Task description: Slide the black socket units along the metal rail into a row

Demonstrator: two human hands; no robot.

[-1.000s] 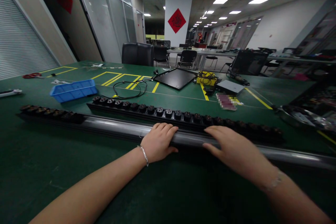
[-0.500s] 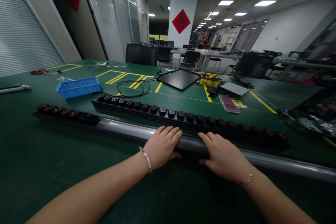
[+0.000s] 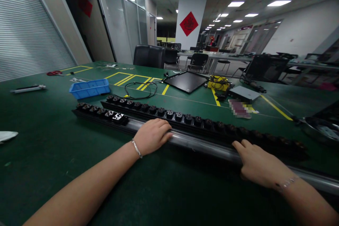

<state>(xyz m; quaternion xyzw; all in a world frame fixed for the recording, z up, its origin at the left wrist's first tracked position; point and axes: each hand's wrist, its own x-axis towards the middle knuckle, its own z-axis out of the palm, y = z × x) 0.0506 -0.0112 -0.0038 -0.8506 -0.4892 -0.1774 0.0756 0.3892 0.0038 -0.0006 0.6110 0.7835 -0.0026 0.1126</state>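
A long black power strip (image 3: 88, 111) lies across the table, its round sockets showing at the left end. A smooth grey metal cover (image 3: 197, 145) runs along the rest of it, past the right edge of the view. My left hand (image 3: 153, 135) is wrapped over the cover near the exposed sockets, thumb on the near side. Farther right, my right hand (image 3: 261, 162) is closed round the same covered strip; its lower fingers are partly hidden. A second black power strip (image 3: 169, 114), with a whole row of sockets uncovered, lies just behind, roughly parallel.
Behind the strips are a blue bin (image 3: 90, 89), a looped black cable (image 3: 141, 91), a flat black panel (image 3: 186, 81), a yellow object wrapped in cables (image 3: 219, 83) and a grey box (image 3: 244, 93). Red-handled scissors (image 3: 54, 73) lie far left. A metal bowl (image 3: 321, 127) stands at right.
My hands have moved apart, left hand leftward and right hand rightward along the cover. The held strip has shifted right, closer to the second strip's left end. The view has turned slightly left.
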